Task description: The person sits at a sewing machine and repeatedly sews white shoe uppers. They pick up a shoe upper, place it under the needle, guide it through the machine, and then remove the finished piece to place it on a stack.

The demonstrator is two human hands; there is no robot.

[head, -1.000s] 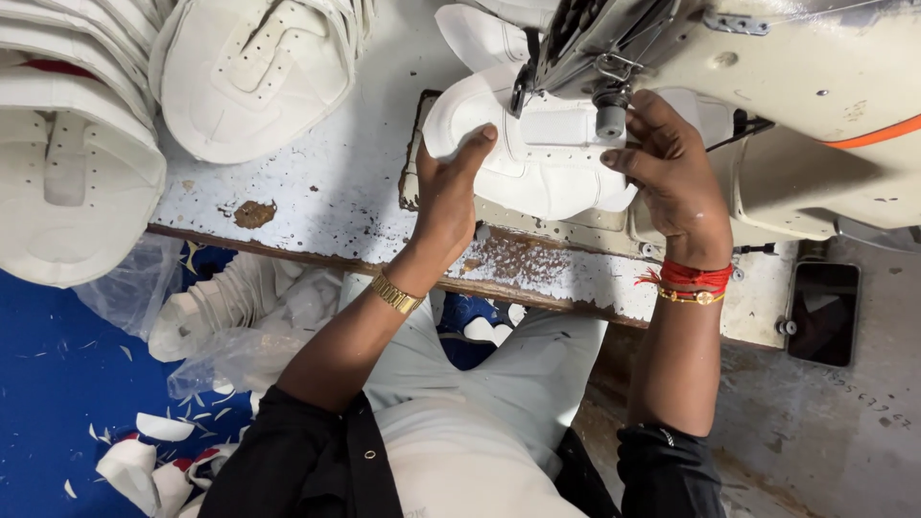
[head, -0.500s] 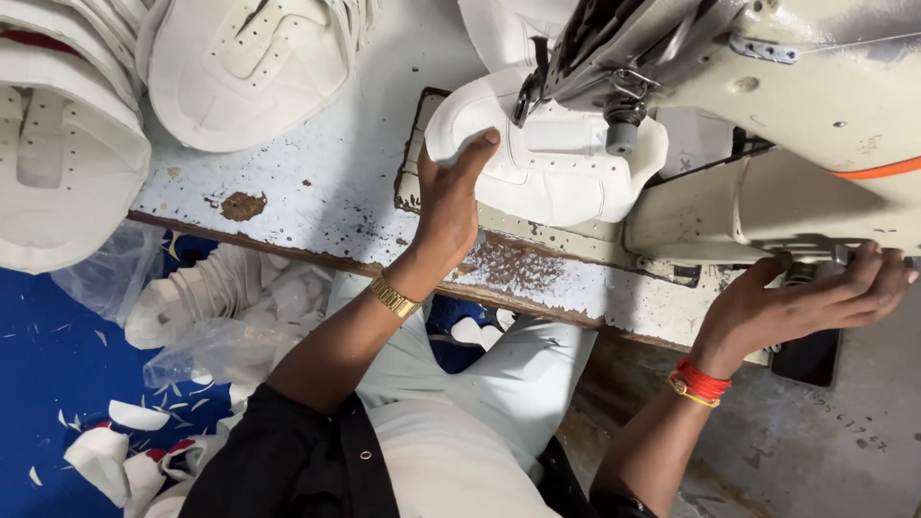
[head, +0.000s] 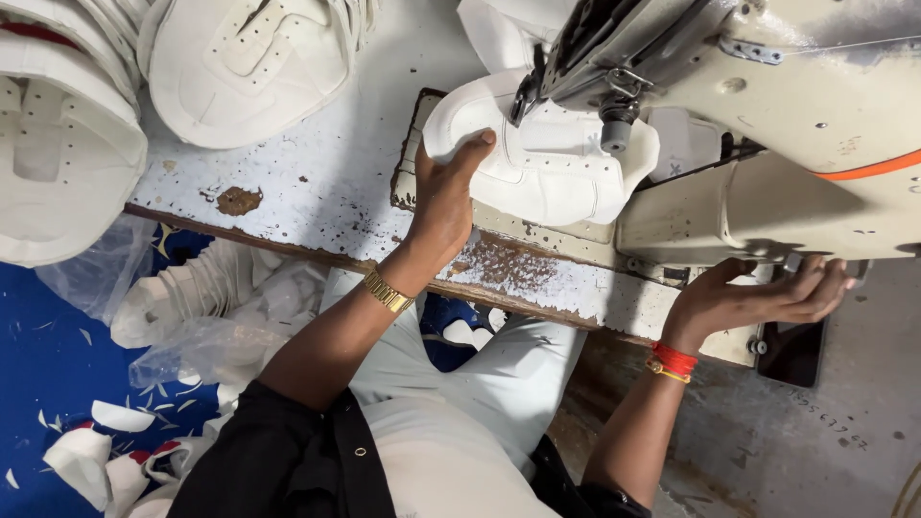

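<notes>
A white shoe upper piece (head: 547, 173) lies under the needle of a cream sewing machine (head: 796, 105). My left hand (head: 446, 192) presses flat on the left edge of that piece, thumb on top, a gold watch on the wrist. My right hand (head: 767, 297) is off the piece, reaching under the right end of the machine near its base, fingers curled up against the underside; a red band circles that wrist. What the right fingers touch is hidden by the machine body.
Stacks of white shoe uppers (head: 240, 67) sit at the left on the worn white table (head: 326, 192). Plastic bags with white pieces (head: 211, 307) and scraps lie on the blue floor (head: 48, 384). A dark phone (head: 791, 350) rests by the table's right end.
My right hand left the shoe piece and moved down and right to the underside of the machine's right end. My left hand stayed pressed on the piece.
</notes>
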